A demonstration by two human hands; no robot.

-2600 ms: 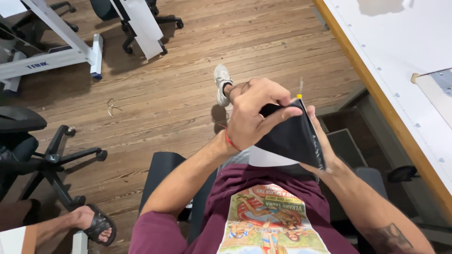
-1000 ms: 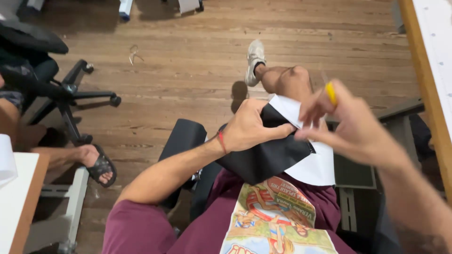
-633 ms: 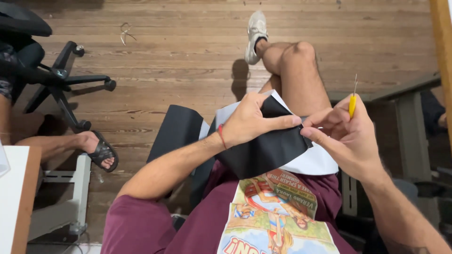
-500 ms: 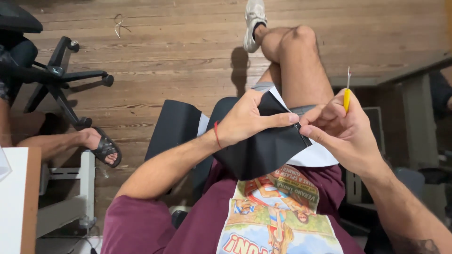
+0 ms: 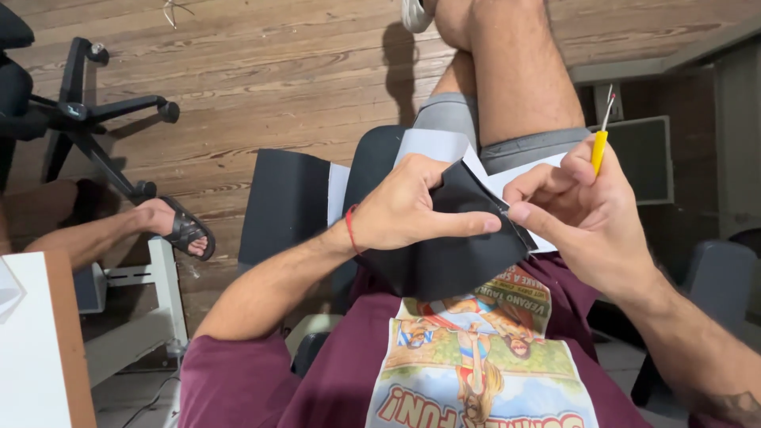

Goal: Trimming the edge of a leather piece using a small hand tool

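Compared with the frame half a second back, both hands are sitting lower and nearer the chest, and the raised knee is now filling the top of the view.

The left hand point(image 5: 412, 208) is pinching the black fabric piece point(image 5: 452, 257), thumb and forefinger closed on its upper edge and the forefinger lying along the seam line. The right hand point(image 5: 583, 218) is meeting it from the other side, thumb and forefinger pressed together on the same edge, while the remaining fingers are clamping a yellow-handled seam ripper point(image 5: 600, 143) that is pointing upward, its metal tip clear of the cloth. The fabric is resting on the lap against a white backing layer point(image 5: 444, 147), just above the printed shirt point(image 5: 483, 357).

Judged from this pose, the step in hand is parting two layers at the edge; the following move would call for turning the tool tip down into the opened seam without piercing the cloth.

Labels: the maroon shirt is bearing a rectangular, brightly coloured cartoon print with lettering. A white panel with a brown edge point(image 5: 36, 341) is lying at lower left. Another person's sandalled foot point(image 5: 178, 230) is resting beside an office chair base point(image 5: 87, 119).
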